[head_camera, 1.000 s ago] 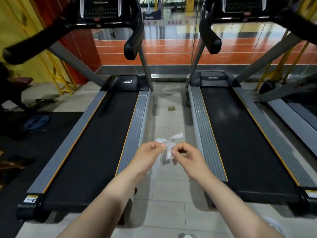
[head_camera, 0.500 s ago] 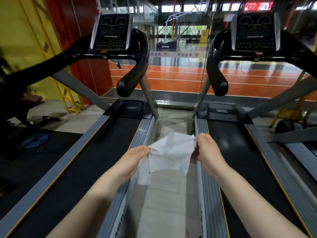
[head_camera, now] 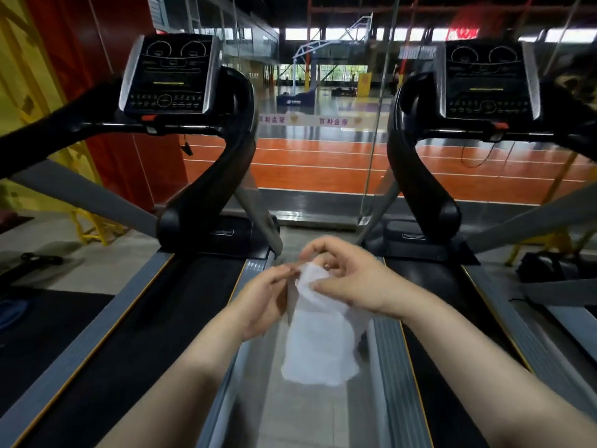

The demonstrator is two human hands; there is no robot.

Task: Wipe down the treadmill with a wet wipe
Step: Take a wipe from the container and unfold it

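A pale tiled floor [head_camera: 297, 415] runs as a narrow strip between two treadmills. The left treadmill [head_camera: 129, 318] and the right treadmill [head_camera: 452, 318] each have a black belt edged by grey ribbed side rails, with a thin yellow line along the belt. Ahead, a glass wall [head_camera: 323, 156] looks out on an orange running track and a hall with a basketball hoop frame. Yellow and red walls rise at the far left, with a yellow metal frame [head_camera: 93, 227] at their foot.

Each treadmill carries a dark console, the left console [head_camera: 168, 76] and the right console [head_camera: 487, 79], on curved black arms that reach down toward the deck.

Over the floor strip, the left hand [head_camera: 261, 302] and the right hand [head_camera: 349, 279] meet at the top of a white wet wipe [head_camera: 319, 344]. The fingers of both hands are curled and pinching its upper edge; the rest of it hangs loose below, touching neither treadmill.
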